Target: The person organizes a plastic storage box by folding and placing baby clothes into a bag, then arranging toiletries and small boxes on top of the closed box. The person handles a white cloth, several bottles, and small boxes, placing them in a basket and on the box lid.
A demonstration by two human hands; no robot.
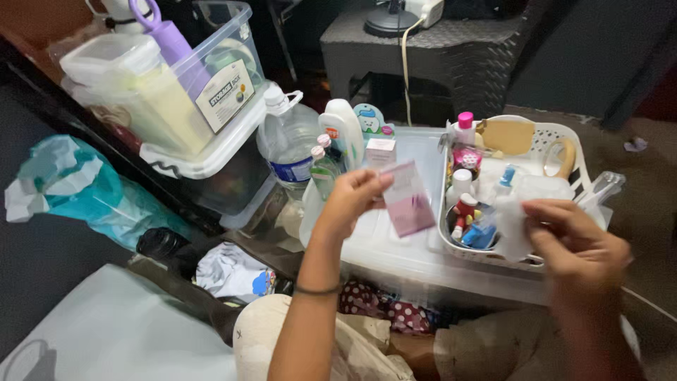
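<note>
Above the clear storage lid [395,247], just left of the white basket [564,141], the left hand [350,201] pinches a small pink box [409,201] while the right hand [578,247] grips a translucent pouch [525,212] at the basket's front, seemingly mid-sorting; placing each needs a free slot.

1. The left hand [352,201], holding up a small pink carton [409,201], is blocking the way over the near part of the flat translucent plastic lid [395,257]
2. A row of bottles is crowding the lid's far edge: a large clear water bottle [289,144], a white lotion bottle [347,127] and a small white box [381,152]
3. The white slotted plastic basket [564,137] is filling the right side, packed with small bottles
4. The right hand [578,250] is hovering over the basket's near rim, closing off that approach
</note>
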